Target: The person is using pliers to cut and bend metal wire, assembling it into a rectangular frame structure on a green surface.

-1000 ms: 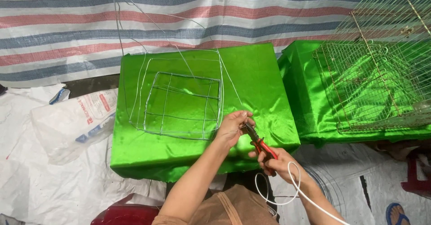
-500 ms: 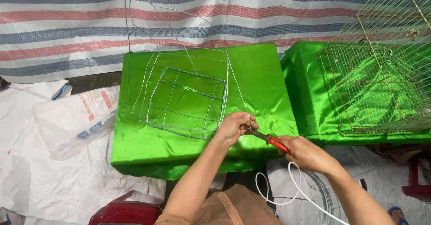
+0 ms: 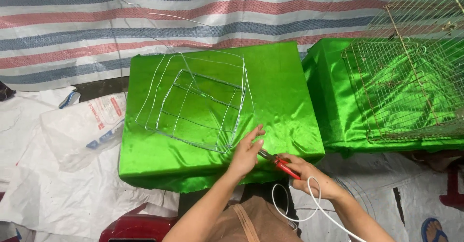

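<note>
The right hand (image 3: 309, 174) is closed around the red handles of the pliers (image 3: 280, 163), whose dark tip points toward 10 o'clock. The left hand (image 3: 247, 151) is held with fingers loosely apart, fingertips resting near the lower corner of the wire frame (image 3: 198, 104); whether wire is pinched cannot be told. The frame lies flat on a box covered in green cloth (image 3: 285, 92). At 3 o'clock a wire cage (image 3: 411, 78) rests on a second green box. A white cable (image 3: 309, 208) loops below the right wrist. A striped tarp (image 3: 193, 15) is hung behind, at 12 o'clock
</note>
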